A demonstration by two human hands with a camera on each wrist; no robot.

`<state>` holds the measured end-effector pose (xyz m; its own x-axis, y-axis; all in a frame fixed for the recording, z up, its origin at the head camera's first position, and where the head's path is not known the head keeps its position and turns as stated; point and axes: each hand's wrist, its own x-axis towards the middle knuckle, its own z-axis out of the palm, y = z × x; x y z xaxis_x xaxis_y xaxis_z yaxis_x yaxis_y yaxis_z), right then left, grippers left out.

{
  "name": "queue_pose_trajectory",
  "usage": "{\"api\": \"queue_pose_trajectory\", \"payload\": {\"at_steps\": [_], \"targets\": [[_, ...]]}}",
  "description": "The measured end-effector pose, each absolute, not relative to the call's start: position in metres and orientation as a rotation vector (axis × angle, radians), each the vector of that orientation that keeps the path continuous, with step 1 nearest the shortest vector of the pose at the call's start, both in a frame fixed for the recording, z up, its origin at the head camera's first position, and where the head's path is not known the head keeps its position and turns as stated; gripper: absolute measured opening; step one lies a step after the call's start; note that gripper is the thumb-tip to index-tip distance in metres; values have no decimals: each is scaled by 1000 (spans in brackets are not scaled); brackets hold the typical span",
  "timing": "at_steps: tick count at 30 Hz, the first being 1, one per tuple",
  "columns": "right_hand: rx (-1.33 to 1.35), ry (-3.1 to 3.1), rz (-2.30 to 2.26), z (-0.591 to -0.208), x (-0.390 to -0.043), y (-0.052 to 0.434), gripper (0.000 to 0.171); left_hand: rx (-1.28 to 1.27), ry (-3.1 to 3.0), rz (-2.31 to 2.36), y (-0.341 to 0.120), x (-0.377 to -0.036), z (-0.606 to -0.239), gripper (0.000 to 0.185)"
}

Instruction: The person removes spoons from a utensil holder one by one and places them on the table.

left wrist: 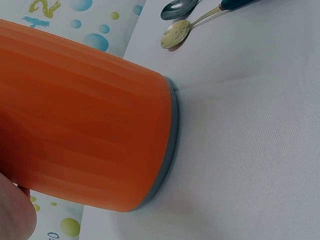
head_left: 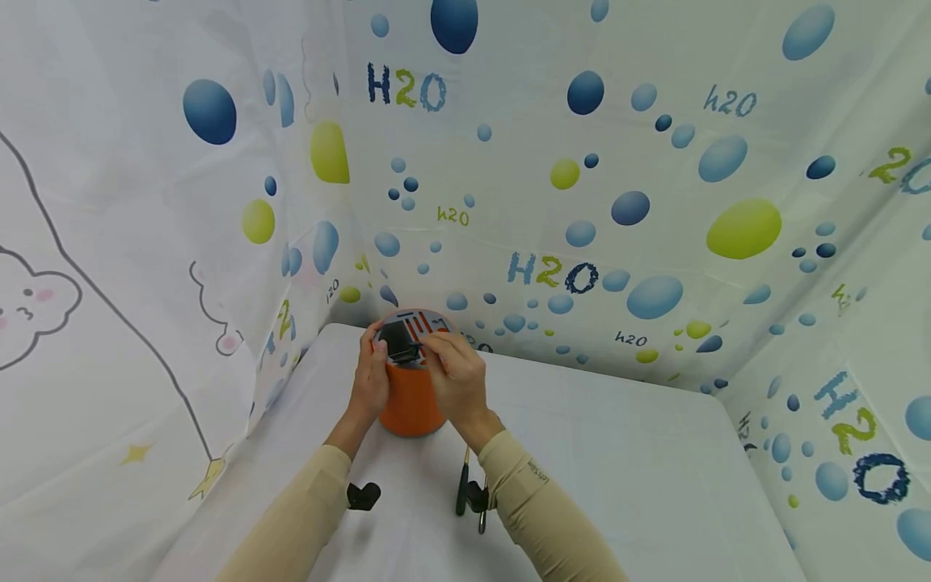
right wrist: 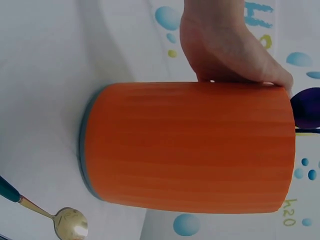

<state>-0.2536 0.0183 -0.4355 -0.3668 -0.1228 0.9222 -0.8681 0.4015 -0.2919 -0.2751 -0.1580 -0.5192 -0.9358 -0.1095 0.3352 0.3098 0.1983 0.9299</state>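
One orange canister [head_left: 411, 404] near far-left table corner [head_left: 338, 343], gripped by left hand [head_left: 372, 381], apparently for steadiness; right hand [head_left: 461, 376] at top [head_left: 419, 323], fingers' hold unclear.

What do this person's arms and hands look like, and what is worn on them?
The left hand and the right hand are without gloves. The left sleeve and right sleeve are long and beige, with small dark lettering on the right one, near its end. A black piece shows beside each sleeve.
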Motion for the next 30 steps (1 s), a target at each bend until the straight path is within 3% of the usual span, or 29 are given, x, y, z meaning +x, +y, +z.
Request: {"api": "queue_pose_trajectory", "payload": {"at_steps": [20, 30], "targets": [[867, -1690, 1099, -430, -251, 23, 14, -189, -2142, -1806, -158, -275, -520, 50], [866, -1695, 1158, -428, -247, 27, 13, -180, -2221, -1805, -153, -249, -480, 52]]}}
